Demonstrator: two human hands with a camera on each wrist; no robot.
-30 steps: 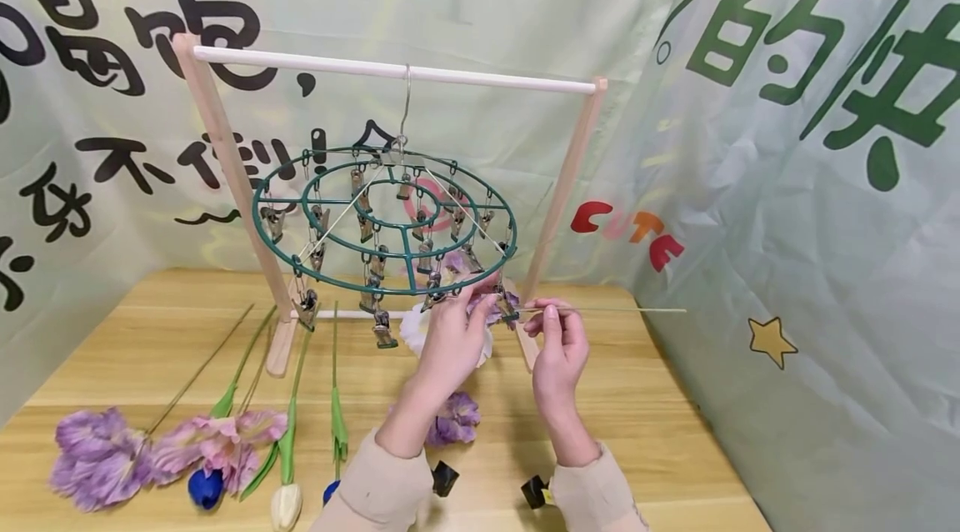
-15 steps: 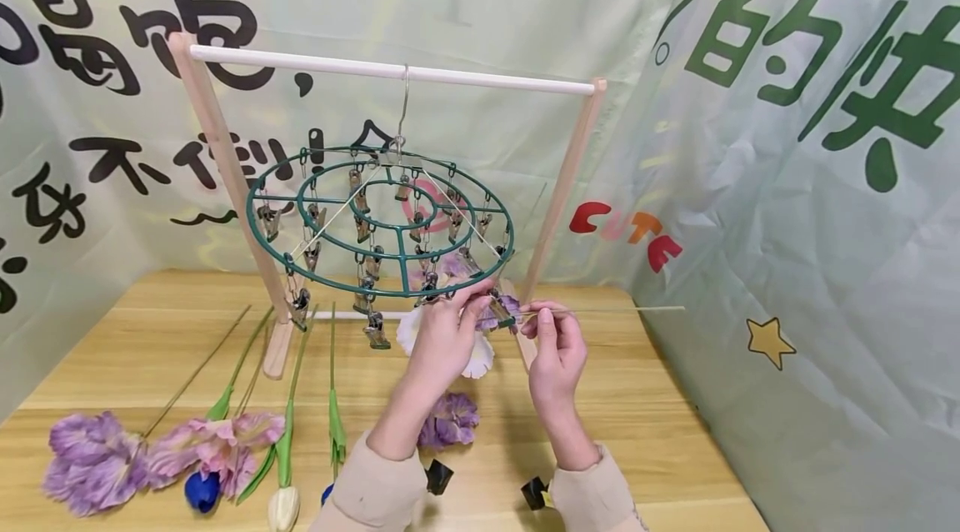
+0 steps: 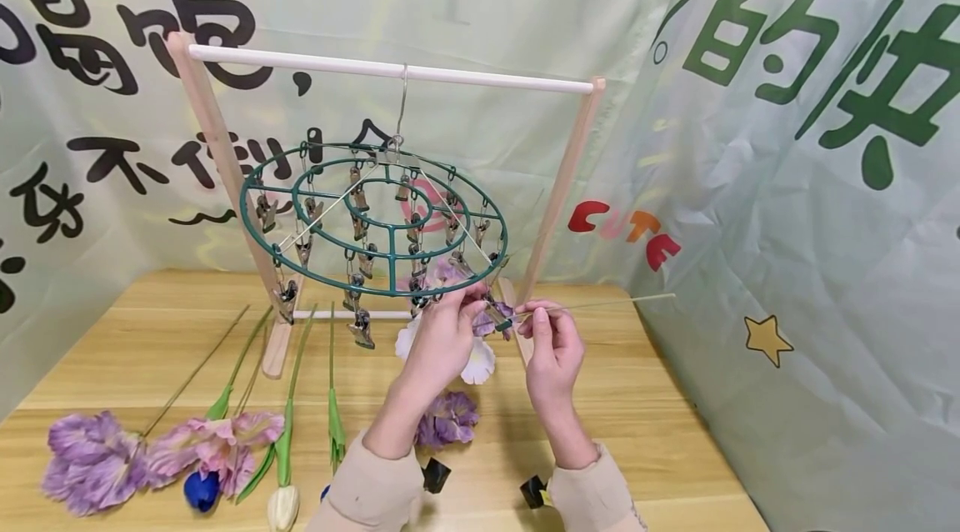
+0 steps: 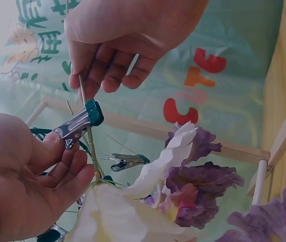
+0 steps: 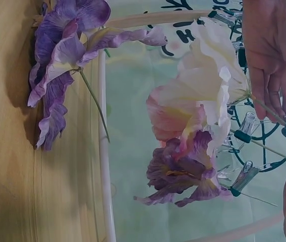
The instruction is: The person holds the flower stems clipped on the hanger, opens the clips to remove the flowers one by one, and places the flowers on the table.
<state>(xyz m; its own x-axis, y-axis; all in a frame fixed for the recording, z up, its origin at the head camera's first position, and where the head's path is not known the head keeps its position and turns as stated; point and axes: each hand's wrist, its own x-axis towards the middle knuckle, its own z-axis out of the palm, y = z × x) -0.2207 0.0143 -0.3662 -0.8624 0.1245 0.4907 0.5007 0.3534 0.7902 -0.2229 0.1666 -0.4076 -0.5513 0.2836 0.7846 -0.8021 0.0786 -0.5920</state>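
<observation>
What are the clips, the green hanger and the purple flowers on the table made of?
Clips: probably metal, with a silvery shine; their dark green tips may be rubber or plastic.
Green hanger: its smooth, glossy colour suggests coated wire or plastic; the look leaves that open.
Purple flowers: likely fabric, matte and softly creased, with frilled petals.

Ring hanger [image 3: 392,244] dark green; clip [image 4: 78,121] silver, green-tipped. Head view: lower-left blooms [image 3: 225,450] purple, pink, blue, white; upper-right lettering [image 3: 772,63] green on pale backdrop [image 3: 847,282].

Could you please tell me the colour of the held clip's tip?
Dark green; the clip's tip shows best in the left wrist view.
</observation>
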